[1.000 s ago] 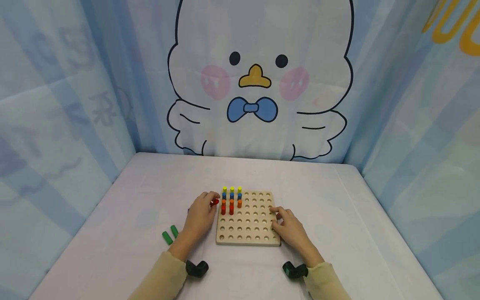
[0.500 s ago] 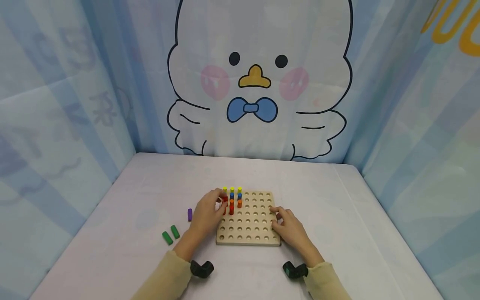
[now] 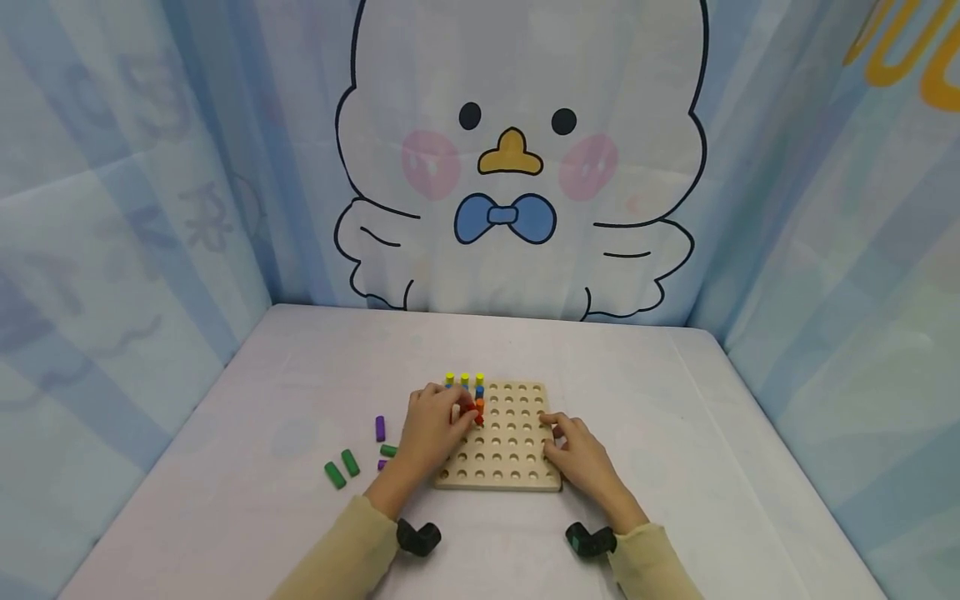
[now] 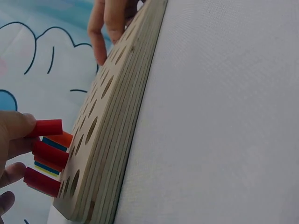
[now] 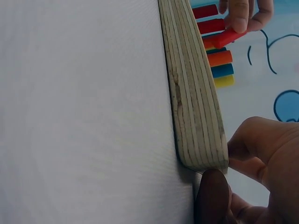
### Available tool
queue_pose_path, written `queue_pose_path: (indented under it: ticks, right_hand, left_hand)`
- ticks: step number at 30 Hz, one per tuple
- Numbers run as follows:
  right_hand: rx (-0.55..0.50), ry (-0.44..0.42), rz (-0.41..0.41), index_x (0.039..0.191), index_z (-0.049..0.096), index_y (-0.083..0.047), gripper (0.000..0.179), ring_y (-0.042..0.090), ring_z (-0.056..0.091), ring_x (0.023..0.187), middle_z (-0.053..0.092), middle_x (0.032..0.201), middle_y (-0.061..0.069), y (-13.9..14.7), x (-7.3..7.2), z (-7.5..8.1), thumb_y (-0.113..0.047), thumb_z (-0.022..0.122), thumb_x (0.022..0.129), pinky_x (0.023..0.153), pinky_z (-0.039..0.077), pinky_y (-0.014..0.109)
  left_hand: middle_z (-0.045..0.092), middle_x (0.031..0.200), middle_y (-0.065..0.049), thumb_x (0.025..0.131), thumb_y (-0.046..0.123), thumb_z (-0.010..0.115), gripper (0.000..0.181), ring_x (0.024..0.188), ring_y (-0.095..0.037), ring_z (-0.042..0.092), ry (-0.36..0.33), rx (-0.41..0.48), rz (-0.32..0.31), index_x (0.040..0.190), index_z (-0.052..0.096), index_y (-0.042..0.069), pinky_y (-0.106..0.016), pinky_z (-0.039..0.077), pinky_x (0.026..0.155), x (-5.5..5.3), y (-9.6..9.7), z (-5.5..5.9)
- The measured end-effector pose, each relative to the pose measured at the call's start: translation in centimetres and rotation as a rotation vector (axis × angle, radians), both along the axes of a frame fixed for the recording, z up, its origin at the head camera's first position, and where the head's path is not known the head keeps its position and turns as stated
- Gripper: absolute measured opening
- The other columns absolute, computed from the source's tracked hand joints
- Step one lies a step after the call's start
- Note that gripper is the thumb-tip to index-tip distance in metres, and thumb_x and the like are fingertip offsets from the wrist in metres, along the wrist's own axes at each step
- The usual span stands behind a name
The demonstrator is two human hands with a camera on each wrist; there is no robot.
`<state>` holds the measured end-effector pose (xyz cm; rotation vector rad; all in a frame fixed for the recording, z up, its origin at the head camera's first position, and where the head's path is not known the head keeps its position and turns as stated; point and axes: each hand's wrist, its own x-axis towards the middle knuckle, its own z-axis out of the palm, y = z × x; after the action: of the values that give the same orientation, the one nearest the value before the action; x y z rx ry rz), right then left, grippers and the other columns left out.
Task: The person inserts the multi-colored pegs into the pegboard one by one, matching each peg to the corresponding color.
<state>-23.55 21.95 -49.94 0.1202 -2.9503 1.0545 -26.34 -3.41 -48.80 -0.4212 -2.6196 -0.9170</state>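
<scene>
A wooden pegboard (image 3: 506, 458) with rows of round holes lies on the table. My left hand (image 3: 435, 427) is over its left half and pinches a red peg (image 4: 49, 127) between thumb and fingertip; that peg is tilted and apart from the board in the left wrist view. Two other red pegs (image 4: 41, 182) stand in the board beside it. Behind them are orange pegs (image 5: 220, 58), blue pegs (image 5: 223, 70) and yellow pegs (image 3: 465, 379), partly hidden by the left hand. My right hand (image 3: 583, 457) grips the board's right edge with curled fingers and thumb.
Left of the board lie loose green pegs (image 3: 350, 462) and purple pegs (image 3: 380, 428), some partly covered by the left forearm. A white cloth covers the table (image 3: 637, 375). Printed curtains (image 3: 300, 167) enclose the back and sides.
My left hand has moved right with the red peg, from beside the board to above its third column. More loose pegs show behind it. The right hand and board have stayed still.
</scene>
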Motion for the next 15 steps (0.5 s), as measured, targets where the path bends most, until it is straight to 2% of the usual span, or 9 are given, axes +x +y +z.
queue_pose_path:
  ticks: [2,4,15]
  right_hand:
    - [-0.001,-0.004,-0.003,0.134,0.064,-0.011,0.041,0.014,0.052,0.078,0.06,0.107,0.009,0.0,0.0,0.1,-0.013,0.063,0.093,0.069,0.042,0.031]
    - [-0.001,-0.007,-0.004,0.135,0.064,-0.011,0.041,0.014,0.052,0.078,0.06,0.108,0.009,0.1,0.0,0.2,-0.014,0.063,0.093,0.068,0.042,0.031]
    - [0.006,0.002,-0.003,0.134,0.064,-0.011,0.042,0.014,0.052,0.078,0.061,0.107,0.008,0.1,0.0,0.2,-0.013,0.063,0.092,0.069,0.043,0.032]
  left_hand:
    - [0.073,0.091,0.005,0.093,0.029,0.079,0.013,0.102,-0.022,0.059,0.004,-0.017,0.002,0.097,0.071,0.02,-0.053,0.039,0.107,-0.1,0.2,-0.1]
    - [0.074,0.092,0.005,0.093,0.03,0.079,0.013,0.104,-0.023,0.059,0.003,-0.037,0.009,0.096,0.071,0.02,-0.056,0.034,0.112,-0.2,0.3,-0.3]
    - [0.077,0.097,0.003,0.09,0.027,0.082,0.014,0.105,-0.025,0.059,0.056,-0.131,0.013,0.099,0.073,0.019,-0.058,0.032,0.11,-0.2,1.2,-0.3]
